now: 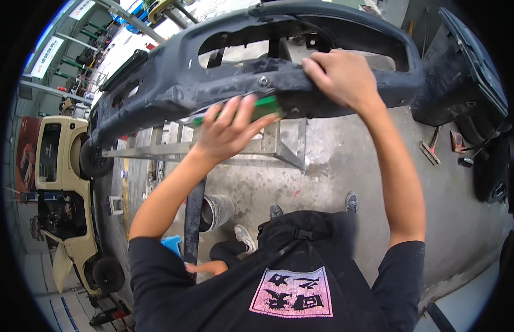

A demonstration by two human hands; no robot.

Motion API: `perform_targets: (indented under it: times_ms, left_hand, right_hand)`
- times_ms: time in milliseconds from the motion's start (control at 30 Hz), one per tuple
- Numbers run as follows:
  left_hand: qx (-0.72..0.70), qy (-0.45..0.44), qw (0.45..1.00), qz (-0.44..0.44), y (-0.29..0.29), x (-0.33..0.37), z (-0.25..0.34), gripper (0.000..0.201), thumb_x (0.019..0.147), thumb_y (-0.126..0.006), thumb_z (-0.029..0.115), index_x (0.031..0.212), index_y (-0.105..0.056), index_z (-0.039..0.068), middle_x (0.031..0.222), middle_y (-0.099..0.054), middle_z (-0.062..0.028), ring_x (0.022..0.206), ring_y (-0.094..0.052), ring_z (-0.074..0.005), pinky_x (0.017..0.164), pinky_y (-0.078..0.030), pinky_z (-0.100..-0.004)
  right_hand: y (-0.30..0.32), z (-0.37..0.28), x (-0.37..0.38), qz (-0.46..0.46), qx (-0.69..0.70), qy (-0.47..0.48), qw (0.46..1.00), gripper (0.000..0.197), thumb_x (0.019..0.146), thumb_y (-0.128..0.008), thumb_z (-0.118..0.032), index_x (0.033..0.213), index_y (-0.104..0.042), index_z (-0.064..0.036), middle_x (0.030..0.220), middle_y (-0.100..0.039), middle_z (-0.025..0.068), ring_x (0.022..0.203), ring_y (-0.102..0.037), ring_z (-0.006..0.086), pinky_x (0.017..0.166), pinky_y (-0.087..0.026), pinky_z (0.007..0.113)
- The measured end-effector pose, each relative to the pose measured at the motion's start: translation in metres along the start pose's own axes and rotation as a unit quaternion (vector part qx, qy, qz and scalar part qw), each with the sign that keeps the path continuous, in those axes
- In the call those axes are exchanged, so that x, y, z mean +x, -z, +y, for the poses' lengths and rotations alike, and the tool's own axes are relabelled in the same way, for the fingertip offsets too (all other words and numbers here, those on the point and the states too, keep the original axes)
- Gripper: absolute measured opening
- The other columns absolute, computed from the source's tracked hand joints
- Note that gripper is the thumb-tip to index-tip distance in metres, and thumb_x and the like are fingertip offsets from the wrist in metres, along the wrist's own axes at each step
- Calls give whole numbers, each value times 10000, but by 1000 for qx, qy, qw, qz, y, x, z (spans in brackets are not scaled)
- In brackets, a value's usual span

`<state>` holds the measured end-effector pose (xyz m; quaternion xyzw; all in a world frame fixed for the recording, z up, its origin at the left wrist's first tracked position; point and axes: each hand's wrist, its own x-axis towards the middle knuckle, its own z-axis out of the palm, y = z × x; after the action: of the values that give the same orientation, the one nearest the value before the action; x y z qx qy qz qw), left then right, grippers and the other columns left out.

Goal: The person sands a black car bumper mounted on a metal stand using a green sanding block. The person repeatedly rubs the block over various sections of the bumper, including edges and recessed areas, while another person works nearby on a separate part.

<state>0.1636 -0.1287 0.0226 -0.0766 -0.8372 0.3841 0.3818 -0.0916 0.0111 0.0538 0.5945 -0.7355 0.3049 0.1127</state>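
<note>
The bumper (240, 72) spans the upper view, its long near edge facing the person and its far right end near the black bin (450, 77). Below that edge, bare floor (345, 144) opens between the 2 forearms; the metal stand (268, 146) juts out under the bumper on the left, with a bucket (219, 211) just beyond it, nearer the person. A brush (431, 150) lies well to the right, and a beige car (80, 252) stands along the left side.

The left hand (226, 130) grasps a green block (266, 105) at the bumper's near edge, fingers laid over it and thumb along its near side; the block shows to the right of the fingers. The right hand (345, 77) lies curled on the bar below the large opening, farther right than the block; whether it clenches or only braces there cannot be told.

The palm and fingers cover much of the block, and its underside is hidden. At lower left, a co-worker's hand (204, 268) shows beside a blue object (172, 244), perhaps a tool, partly behind the person's left sleeve.
</note>
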Motion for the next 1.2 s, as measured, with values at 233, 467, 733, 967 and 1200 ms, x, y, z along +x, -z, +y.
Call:
perform_targets:
  times_ms: [233, 467, 733, 967, 1200]
  left_hand:
    - [6, 43, 999, -6, 3, -13, 13, 383, 847, -773, 339, 1215, -731, 435, 1308, -570, -56, 1157, -524, -226, 925, -402, -360]
    - [-21, 98, 995, 20, 9, -9, -8, 382, 877, -735, 307, 1234, -717, 442, 1306, -564, -62, 1164, -510, -232, 912, -407, -356]
    - [-27, 73, 996, 35, -6, 14, 6, 393, 863, -729, 234, 1186, -738, 458, 1328, -553, -62, 1154, -528, -238, 936, -404, -358]
    - [5, 77, 996, 38, -2, 4, 3, 341, 890, -758, 405, 1223, -709, 462, 1294, -571, -67, 1125, -530, -231, 905, -402, -367]
    - [21, 63, 997, 47, -3, -5, 0, 380, 872, -764, 446, 1248, -708, 426, 1286, -576, -65, 1133, -522, -228, 907, -395, -383]
  right_hand:
    - [0, 0, 1, -4, -4, -19, 1000, 488, 955, -515, -463, 827, -754, -58, 706, -682, 191, 728, -681, 384, 727, -547, 469]
    - [2, 0, 4, -23, -4, -37, 999, 482, 947, -520, -472, 865, -759, -62, 741, -696, 189, 751, -685, 385, 738, -549, 464]
    - [1, -3, 3, -17, -14, -52, 998, 474, 941, -517, -473, 855, -767, -80, 759, -705, 189, 760, -694, 385, 740, -557, 466]
    - [2, -5, 3, -21, -14, -45, 999, 467, 949, -509, -444, 824, -763, -74, 741, -701, 187, 749, -693, 378, 749, -552, 472]
    - [1, -2, 3, 3, -17, -19, 1000, 457, 952, -512, -434, 822, -761, -73, 732, -697, 191, 736, -692, 379, 735, -556, 465]
